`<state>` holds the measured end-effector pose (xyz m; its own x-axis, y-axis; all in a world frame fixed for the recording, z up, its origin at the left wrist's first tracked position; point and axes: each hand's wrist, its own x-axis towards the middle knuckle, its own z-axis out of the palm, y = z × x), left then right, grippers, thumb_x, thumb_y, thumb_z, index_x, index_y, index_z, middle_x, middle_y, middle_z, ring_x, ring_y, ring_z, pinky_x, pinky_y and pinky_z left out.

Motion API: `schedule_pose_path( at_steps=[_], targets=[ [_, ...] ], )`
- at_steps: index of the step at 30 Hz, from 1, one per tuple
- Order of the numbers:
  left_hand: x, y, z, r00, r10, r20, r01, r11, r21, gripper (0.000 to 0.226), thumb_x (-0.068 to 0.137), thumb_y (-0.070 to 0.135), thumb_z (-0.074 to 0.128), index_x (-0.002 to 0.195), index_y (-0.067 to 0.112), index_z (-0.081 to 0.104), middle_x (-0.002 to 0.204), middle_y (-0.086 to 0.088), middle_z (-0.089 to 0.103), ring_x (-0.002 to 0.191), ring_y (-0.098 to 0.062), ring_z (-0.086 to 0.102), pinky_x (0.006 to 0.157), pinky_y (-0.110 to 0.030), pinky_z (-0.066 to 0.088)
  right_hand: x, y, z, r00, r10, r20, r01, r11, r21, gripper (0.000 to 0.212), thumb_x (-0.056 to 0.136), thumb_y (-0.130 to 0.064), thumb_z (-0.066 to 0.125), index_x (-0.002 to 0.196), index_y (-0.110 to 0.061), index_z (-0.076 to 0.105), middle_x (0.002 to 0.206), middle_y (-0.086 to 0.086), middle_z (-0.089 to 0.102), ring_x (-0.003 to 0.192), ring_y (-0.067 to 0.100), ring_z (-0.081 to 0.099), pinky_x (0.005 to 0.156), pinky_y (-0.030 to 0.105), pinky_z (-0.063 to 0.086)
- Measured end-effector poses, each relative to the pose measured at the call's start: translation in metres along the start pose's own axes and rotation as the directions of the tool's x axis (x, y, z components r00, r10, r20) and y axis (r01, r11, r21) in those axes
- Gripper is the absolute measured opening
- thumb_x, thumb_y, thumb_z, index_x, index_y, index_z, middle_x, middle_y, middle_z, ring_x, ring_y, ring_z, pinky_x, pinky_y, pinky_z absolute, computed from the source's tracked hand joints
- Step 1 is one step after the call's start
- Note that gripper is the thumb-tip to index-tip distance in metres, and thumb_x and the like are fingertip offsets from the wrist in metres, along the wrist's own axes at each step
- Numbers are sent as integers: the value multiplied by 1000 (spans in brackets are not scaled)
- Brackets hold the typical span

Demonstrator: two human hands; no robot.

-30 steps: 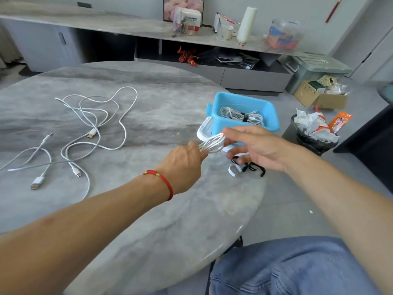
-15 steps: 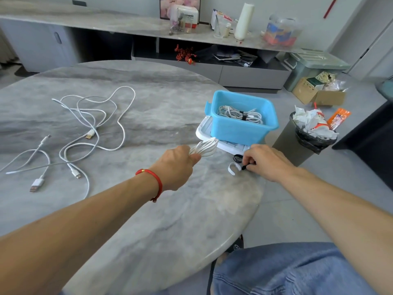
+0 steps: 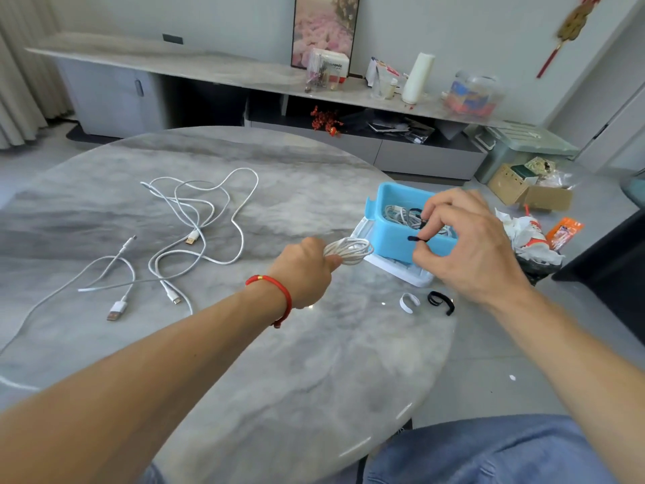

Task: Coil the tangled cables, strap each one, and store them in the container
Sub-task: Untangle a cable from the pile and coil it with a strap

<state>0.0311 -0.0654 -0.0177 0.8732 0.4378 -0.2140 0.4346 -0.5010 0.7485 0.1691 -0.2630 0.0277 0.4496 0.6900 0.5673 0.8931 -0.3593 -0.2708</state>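
Note:
My left hand (image 3: 304, 270) grips a coiled white cable (image 3: 349, 250) just above the round marble table (image 3: 244, 361). To its right, my right hand (image 3: 464, 246) is raised in front of the blue container (image 3: 387, 235) and pinches a black strap (image 3: 416, 238) between thumb and fingers. The container stands on a white lid (image 3: 398, 270) and holds a strapped white cable (image 3: 398, 214). A white strap (image 3: 409, 302) and a black strap (image 3: 440, 301) lie on the table below my right hand. Tangled white cables (image 3: 195, 221) lie at the left.
A bin full of crumpled paper (image 3: 530, 239) stands on the floor just right of the table edge. Cardboard boxes (image 3: 530, 190) and a green crate sit further back. A long low cabinet (image 3: 314, 99) runs along the wall. My knee in jeans (image 3: 488, 452) is at the bottom right.
My right hand has picked a black strap off the table and lifted it up beside the coil. My left hand keeps holding the coiled cable.

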Motion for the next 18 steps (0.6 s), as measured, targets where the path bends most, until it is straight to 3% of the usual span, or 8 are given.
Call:
schedule_pose_path(
  at_steps=[2, 5, 7, 9, 13, 15, 18],
  targets=[
    [-5, -1, -10, 1000, 19, -17, -18, 999, 49, 28, 104, 36, 46, 95, 10, 46, 108, -28, 62, 86, -44, 62, 58, -32, 38, 1, -17, -2, 998, 49, -36, -47, 997, 68, 13, 71, -8, 75, 72, -13, 63, 92, -4, 66, 97, 16, 55, 88, 20, 42],
    [-8, -1, -19, 999, 40, -16, -39, 997, 65, 27, 104, 36, 46, 93, 12, 44, 107, -25, 62, 68, -33, 58, 49, -31, 35, -5, -33, 0, 966, 248, 72, -257, 950, 177, 16, 84, -14, 76, 80, -20, 62, 86, -12, 72, 94, 1, 64, 85, 16, 45],
    [-13, -4, -24, 998, 53, -25, -51, 995, 82, 25, 104, 36, 46, 97, 12, 48, 107, -22, 62, 82, -37, 60, 60, -33, 39, -9, -45, 6, 948, 286, 140, -312, 921, 234, 13, 94, -19, 69, 89, -26, 59, 77, -13, 75, 87, -2, 66, 75, 9, 44],
    [-17, -6, -24, 996, 75, -38, -71, 993, 92, 23, 104, 35, 47, 99, 13, 51, 107, -19, 62, 90, -36, 57, 71, -35, 40, -9, -59, 12, 943, 286, 169, -328, 885, 330, 12, 100, -22, 64, 94, -30, 58, 72, -11, 75, 78, 1, 66, 70, 11, 45],
    [-26, -7, -33, 984, 137, -114, -123, 985, 123, 24, 104, 35, 47, 99, 13, 55, 101, -18, 64, 95, -40, 59, 71, -37, 39, -5, -93, 46, 912, 334, 240, -409, 679, 609, 7, 100, -22, 67, 97, -26, 62, 62, 10, 67, 54, 20, 59, 55, 31, 49],
    [-31, -12, -40, 971, 169, -169, -145, 979, 144, 26, 104, 36, 47, 96, 13, 55, 96, -16, 65, 91, -41, 58, 69, -38, 38, 2, -105, 71, 894, 342, 288, -441, 564, 699, 6, 100, -17, 67, 98, -20, 63, 61, 11, 64, 50, 26, 59, 51, 33, 49],
    [-39, -25, -46, 975, 136, -174, -115, 986, 121, 26, 103, 37, 46, 103, 19, 65, 87, -12, 66, 86, -40, 60, 69, -38, 44, 8, -116, 99, 879, 336, 337, -468, 476, 745, 3, 100, -14, 66, 100, -13, 63, 65, 10, 67, 51, 28, 65, 53, 30, 53]
  ],
)
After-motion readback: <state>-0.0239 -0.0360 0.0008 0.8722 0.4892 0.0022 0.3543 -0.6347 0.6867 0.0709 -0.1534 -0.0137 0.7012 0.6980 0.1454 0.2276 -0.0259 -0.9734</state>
